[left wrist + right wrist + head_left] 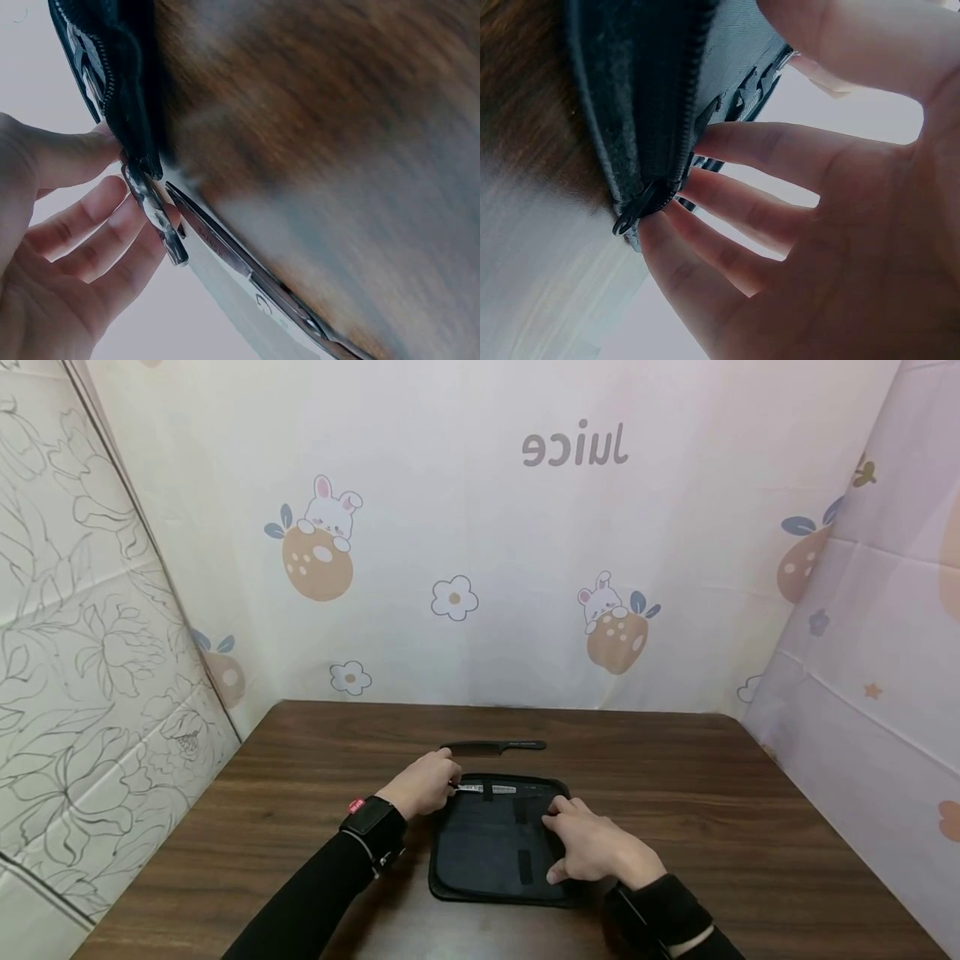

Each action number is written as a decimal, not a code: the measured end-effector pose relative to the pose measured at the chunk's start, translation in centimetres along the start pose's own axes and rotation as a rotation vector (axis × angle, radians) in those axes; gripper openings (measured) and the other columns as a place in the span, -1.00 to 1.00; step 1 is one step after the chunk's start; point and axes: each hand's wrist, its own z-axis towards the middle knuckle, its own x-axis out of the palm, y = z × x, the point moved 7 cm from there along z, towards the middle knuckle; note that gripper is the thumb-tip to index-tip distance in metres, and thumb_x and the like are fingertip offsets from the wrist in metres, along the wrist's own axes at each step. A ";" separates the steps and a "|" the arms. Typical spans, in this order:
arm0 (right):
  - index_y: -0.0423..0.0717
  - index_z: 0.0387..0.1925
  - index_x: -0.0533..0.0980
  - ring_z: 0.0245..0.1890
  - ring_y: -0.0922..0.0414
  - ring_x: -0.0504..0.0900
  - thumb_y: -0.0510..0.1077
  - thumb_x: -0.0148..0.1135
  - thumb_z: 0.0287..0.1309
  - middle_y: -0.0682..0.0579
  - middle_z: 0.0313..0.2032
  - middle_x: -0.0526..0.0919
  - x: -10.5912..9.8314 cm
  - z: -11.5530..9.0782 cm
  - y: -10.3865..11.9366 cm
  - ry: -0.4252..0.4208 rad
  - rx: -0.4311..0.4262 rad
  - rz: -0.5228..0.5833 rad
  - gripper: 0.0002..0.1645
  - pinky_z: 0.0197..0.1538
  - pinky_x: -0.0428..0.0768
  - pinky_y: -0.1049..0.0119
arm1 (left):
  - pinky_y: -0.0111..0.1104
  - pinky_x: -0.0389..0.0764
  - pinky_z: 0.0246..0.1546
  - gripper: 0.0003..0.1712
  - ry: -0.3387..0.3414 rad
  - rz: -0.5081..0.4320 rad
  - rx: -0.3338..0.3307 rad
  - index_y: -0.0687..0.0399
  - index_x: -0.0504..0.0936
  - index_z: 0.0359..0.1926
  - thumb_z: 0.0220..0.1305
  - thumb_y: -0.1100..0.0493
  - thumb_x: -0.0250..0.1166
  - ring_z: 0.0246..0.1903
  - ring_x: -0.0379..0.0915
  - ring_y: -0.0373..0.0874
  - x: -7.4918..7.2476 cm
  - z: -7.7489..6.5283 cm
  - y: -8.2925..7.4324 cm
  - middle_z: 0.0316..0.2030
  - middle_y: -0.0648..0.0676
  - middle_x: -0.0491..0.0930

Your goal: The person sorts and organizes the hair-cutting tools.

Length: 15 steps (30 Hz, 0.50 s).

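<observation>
A black zip case (487, 852) lies unzipped on the table, with elastic straps across its inner panel. A pair of scissors (495, 789) with silvery blades sits under a strap near the far edge. My left hand (427, 783) pinches its handle at the case's far left corner; the metal handle (154, 214) shows between thumb and fingers in the left wrist view. On the case's right edge rests my right hand (600, 843), fingers spread. Up close, the fingertips (660, 229) touch the zipped edge beside the zip pull (630, 214), fingers mostly straight.
A black comb (487, 747) lies behind the case, its handle pointing right. Both sit on a dark wood-grain table (712, 827). Patterned curtains (465, 510) surround the table at the back and sides.
</observation>
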 end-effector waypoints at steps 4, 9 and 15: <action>-0.30 0.26 0.53 0.22 -0.05 0.35 -0.05 0.64 -0.06 -0.07 0.25 0.41 0.0 0.0 0.1 -0.003 0.001 0.004 -0.14 0.13 0.51 -0.08 | -0.22 0.55 -0.13 -0.88 -0.001 0.003 -0.001 0.08 0.74 -0.11 0.35 0.24 0.38 -0.22 0.45 -0.06 0.1 0.0 0.1 -0.22 0.04 0.47; -0.30 0.26 0.53 0.22 -0.05 0.35 -0.04 0.64 -0.06 -0.07 0.25 0.42 0.0 0.1 0.1 -0.003 0.000 0.006 -0.14 0.12 0.51 -0.07 | -0.23 0.56 -0.12 -0.87 -0.007 0.008 0.003 0.08 0.74 -0.10 0.35 0.23 0.38 -0.20 0.47 -0.05 0.1 0.1 0.0 -0.21 0.03 0.47; -0.30 0.26 0.53 0.23 -0.06 0.35 -0.04 0.64 -0.06 -0.09 0.26 0.41 0.2 0.2 0.0 -0.002 0.000 0.003 -0.14 0.13 0.51 -0.07 | -0.23 0.57 -0.15 -0.87 -0.015 0.001 0.020 0.11 0.75 -0.11 0.34 0.25 0.38 -0.22 0.47 -0.06 -0.1 0.1 -0.5 -0.22 0.04 0.48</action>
